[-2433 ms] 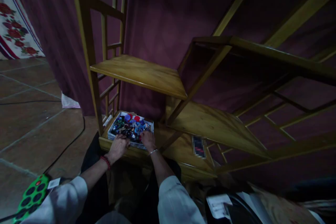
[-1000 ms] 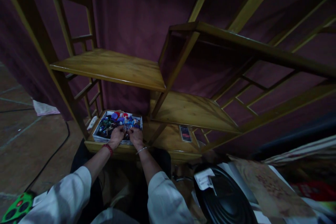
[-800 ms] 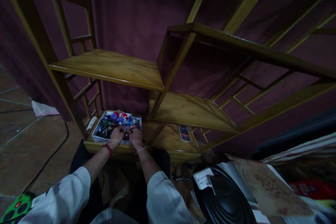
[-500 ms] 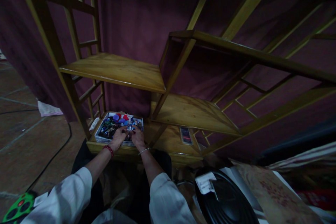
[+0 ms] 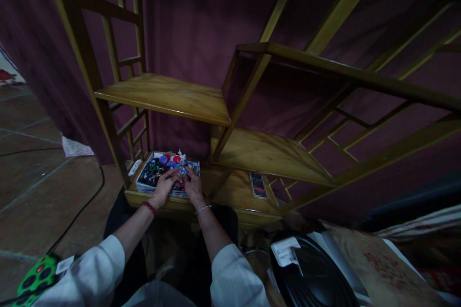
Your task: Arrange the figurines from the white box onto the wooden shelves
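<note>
A shallow white-walled box (image 5: 177, 194) of small mixed trinkets stands on the low wooden ledge. Over its right half, my left hand (image 5: 166, 186) and my right hand (image 5: 193, 185) meet with bent fingers. Between their fingertips is a small shiny, clear-bluish object (image 5: 182, 171), too small to name. Dark and green strands (image 5: 153, 170) fill the box's left side, left of my hands. Behind them lie round purple pieces (image 5: 163, 159) and a red one (image 5: 176, 159). A white tassel-like piece (image 5: 182, 156) sticks up at the back edge.
Wooden shelves (image 5: 162, 96) rise above and behind the box. A dark flat item, blurred out (image 5: 258, 185), lies on the ledge to the right. A black oval lid-like object (image 5: 313, 273) is at lower right. A green object with dark round spots (image 5: 36, 278) and a cable (image 5: 84, 211) are on the left floor.
The view has shifted slightly, so everything sits a little further right. My hands stay together over the box with the shiny object. The white tassel-like piece now shows behind them.
</note>
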The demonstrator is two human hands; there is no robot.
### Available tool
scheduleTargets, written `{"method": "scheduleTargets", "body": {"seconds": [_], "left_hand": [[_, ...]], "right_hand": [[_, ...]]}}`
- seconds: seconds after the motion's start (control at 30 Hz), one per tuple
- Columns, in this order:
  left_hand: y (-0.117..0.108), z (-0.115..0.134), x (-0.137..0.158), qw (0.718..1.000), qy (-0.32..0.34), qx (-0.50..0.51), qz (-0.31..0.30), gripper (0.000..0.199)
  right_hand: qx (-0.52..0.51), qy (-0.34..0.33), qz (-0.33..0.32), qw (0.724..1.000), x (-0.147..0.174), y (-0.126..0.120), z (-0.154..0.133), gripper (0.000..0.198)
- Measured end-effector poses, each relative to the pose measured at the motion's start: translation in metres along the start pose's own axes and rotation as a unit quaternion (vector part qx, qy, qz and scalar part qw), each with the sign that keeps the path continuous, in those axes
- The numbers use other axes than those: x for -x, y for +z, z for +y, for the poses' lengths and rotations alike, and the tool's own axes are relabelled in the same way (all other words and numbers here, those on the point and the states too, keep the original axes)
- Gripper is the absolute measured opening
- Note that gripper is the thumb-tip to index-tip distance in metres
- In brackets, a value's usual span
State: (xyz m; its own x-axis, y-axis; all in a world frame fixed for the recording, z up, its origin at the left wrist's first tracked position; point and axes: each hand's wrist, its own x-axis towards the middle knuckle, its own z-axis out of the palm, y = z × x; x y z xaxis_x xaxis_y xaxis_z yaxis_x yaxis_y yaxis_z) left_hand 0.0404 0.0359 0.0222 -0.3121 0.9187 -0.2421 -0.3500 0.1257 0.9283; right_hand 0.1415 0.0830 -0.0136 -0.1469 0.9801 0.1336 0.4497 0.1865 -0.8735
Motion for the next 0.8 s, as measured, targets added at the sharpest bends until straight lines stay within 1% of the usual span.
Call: {"method": "scheduleTargets", "body": {"seconds": [0.1, 0.2, 0.27, 0.3, 0.43, 0.57, 0.7, 0.8], "left_hand": [[0.000, 0.004, 0.005, 0.998, 0.032, -0.052, 0.012, 0.046], [-0.002, 0.006, 0.006, 0.987, 0.104, -0.115, 0.036, 0.038], [-0.005, 0.006, 0.006, 0.980, 0.139, -0.139, 0.030, 0.034], [-0.007, 0.007, 0.006, 0.979, 0.144, -0.141, 0.021, 0.033], [-0.012, 0.009, 0.010, 0.986, 0.126, -0.112, -0.004, 0.035], [-0.013, 0.012, 0.016, 0.992, 0.095, -0.087, 0.004, 0.042], [-0.014, 0.014, 0.024, 0.995, 0.074, -0.062, -0.007, 0.050], [-0.015, 0.017, 0.029, 0.996, 0.069, -0.045, -0.026, 0.054]], "right_hand": [[-0.012, 0.018, 0.003, 1.000, 0.003, -0.004, -0.005, 0.039], [-0.040, 0.015, 0.003, 0.999, 0.007, -0.007, -0.009, 0.038], [-0.081, 0.013, -0.003, 0.997, 0.010, -0.009, -0.013, 0.037], [-0.107, 0.016, -0.009, 0.994, 0.012, -0.009, -0.014, 0.036], [-0.213, 0.048, -0.033, 0.975, 0.020, -0.012, -0.023, 0.039], [-0.286, 0.057, -0.044, 0.955, 0.029, -0.016, -0.033, 0.042], [-0.332, 0.048, -0.060, 0.940, 0.037, -0.020, -0.043, 0.041], [-0.332, 0.045, -0.070, 0.940, 0.043, -0.025, -0.050, 0.039]]}}
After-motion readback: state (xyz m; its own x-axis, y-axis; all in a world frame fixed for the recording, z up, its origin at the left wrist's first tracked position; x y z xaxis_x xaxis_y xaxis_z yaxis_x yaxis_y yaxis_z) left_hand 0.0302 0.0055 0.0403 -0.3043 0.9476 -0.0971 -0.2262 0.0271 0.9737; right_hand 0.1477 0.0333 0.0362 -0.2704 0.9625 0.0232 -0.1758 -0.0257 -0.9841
